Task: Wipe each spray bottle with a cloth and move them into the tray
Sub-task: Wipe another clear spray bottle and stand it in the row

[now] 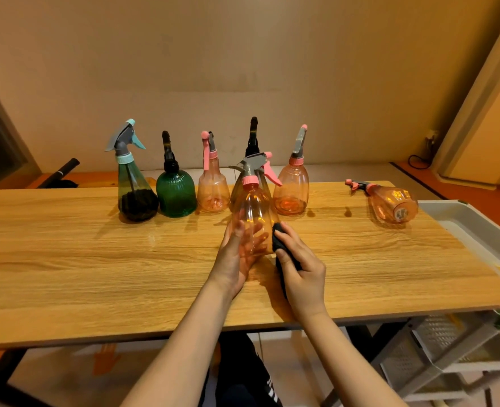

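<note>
Fingers [244, 230] of the left hand [234, 259] curl round the lower body of the held bottle [253, 221], seen through its clear orange wall; the right hand [301, 271] clenches a dark cloth [279, 239] against the bottle's right side. The bottle stands nearly upright over the middle of the table [96, 259], long axis vertical, its pink trigger pointing right and grey nozzle left. Behind it, a row of five bottles [212, 189] stands upright along the far edge (one half hidden by the held bottle). A seventh, the lying bottle [390, 201], rests on its side near the right edge, head pointing left, base toward the tray [460, 218]. The tray adjoins the table's right end; its visible part holds no bottles. Open tabletop lies between the hands and the tray, and along the near edge.
</note>
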A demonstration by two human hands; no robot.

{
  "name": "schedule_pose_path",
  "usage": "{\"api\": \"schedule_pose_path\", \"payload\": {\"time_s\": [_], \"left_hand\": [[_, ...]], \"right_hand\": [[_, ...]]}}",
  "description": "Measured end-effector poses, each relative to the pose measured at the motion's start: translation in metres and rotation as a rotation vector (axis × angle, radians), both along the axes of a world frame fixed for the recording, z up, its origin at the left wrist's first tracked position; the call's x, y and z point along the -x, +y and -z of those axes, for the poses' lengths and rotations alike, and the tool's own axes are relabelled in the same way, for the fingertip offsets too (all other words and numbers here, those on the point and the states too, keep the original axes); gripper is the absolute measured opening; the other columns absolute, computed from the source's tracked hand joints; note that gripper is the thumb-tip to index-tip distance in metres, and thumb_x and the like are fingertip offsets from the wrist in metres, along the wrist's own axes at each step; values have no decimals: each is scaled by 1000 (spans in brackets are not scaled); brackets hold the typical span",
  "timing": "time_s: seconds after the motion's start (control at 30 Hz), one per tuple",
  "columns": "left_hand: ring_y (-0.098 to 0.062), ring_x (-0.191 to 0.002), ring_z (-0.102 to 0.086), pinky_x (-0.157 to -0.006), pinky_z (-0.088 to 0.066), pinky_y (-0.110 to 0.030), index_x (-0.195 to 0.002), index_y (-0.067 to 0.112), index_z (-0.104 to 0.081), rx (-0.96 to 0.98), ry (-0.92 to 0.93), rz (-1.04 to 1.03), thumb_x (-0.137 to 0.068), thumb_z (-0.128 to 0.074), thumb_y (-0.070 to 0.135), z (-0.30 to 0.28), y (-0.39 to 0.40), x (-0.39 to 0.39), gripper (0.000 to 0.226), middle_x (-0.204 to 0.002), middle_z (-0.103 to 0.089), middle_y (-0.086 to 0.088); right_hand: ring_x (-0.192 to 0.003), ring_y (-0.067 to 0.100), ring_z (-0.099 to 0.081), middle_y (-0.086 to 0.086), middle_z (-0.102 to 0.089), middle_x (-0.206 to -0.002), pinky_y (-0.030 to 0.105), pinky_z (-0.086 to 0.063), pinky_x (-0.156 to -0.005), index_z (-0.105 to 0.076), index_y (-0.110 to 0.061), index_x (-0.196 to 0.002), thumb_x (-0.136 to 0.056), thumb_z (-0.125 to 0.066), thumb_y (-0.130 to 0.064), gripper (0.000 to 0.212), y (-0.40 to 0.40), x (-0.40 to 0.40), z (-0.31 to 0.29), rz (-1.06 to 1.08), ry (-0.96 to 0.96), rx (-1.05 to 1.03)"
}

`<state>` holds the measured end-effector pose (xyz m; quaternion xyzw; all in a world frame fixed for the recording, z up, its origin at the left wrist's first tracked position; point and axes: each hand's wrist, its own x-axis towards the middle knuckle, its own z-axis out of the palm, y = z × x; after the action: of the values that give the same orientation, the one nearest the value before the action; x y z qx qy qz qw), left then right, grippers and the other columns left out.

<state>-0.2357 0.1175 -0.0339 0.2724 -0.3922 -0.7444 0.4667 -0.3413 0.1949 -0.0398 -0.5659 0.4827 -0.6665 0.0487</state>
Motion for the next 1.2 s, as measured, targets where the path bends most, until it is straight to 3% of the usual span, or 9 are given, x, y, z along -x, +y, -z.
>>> {"api": "schedule_pose_path", "payload": {"time_s": [0.13, 0.27, 0.4, 0.57, 0.7, 0.83, 0.93, 1.2], "left_hand": [[-34, -111, -62, -80, -55, -39, -141, 13, -43, 51, 43, 37, -49, -87, 56, -1, 1, -1, 110, -128, -59, -23], [-34, -112, -62, -73, -56, -34, -136, 18, -46, 103, 1, 60, -43, -90, 53, -1, 4, 1, 109, -123, -64, -17], [-30, -103, -66, -72, -56, -33, -133, 20, -47, 119, -37, 74, -37, -92, 51, -4, 8, 2, 110, -117, -67, -14], [-31, -112, -63, -82, -54, -39, -136, 22, -46, 169, -118, 124, -56, -79, 39, -4, 10, 2, 89, -123, -64, -13], [-29, -112, -63, -84, -54, -40, -134, 23, -49, 218, -155, 171, -58, -76, 36, -3, 9, 3, 81, -123, -64, -12], [-30, -110, -64, -85, -55, -40, -131, 23, -50, 205, -143, 204, -56, -76, 35, -3, 8, 2, 81, -119, -66, -12], [-32, -109, -64, -85, -55, -41, -128, 25, -52, 188, -106, 231, -55, -75, 35, -3, 7, 3, 77, -118, -67, -13], [-30, -100, -67, -79, -57, -41, -131, 19, -51, 134, 6, 260, -45, -89, 46, -5, 3, 2, 98, -115, -67, -16]], "right_hand": [[-122, 8, -50, -2, -56, -126, 20, -39, -101, -60, -14, -115, -86, -54, -16, 30, 1, 0, 1, -9, 2, 14], [-121, -1, -48, -5, -56, -124, 12, -37, -97, -59, -15, -115, -84, -57, -4, 33, 0, 2, 0, 33, -64, -2], [-119, -5, -48, -8, -56, -123, 10, -36, -96, -60, -17, -114, -83, -56, -4, 33, -2, 4, -2, 35, -95, -10], [-118, -3, -50, -12, -57, -121, 15, -39, -98, -61, -19, -112, -84, -55, -8, 32, -11, 15, -25, 9, -89, -30], [-116, 1, -53, -11, -59, -118, 20, -41, -99, -60, -22, -112, -84, -55, -9, 32, -19, 28, -38, -12, -39, -49], [-118, 5, -53, -6, -61, -120, 22, -41, -99, -62, -26, -110, -85, -54, -11, 30, -14, 30, -32, -65, -173, -68], [-117, 6, -54, -4, -62, -119, 22, -42, -99, -63, -27, -109, -88, -55, -1, 33, -14, 31, -33, -91, -237, -90], [-115, 4, -55, -10, -64, -116, 19, -43, -95, -64, -23, -108, -89, -53, 2, 34, -14, 27, -32, -130, -333, -103]]}}
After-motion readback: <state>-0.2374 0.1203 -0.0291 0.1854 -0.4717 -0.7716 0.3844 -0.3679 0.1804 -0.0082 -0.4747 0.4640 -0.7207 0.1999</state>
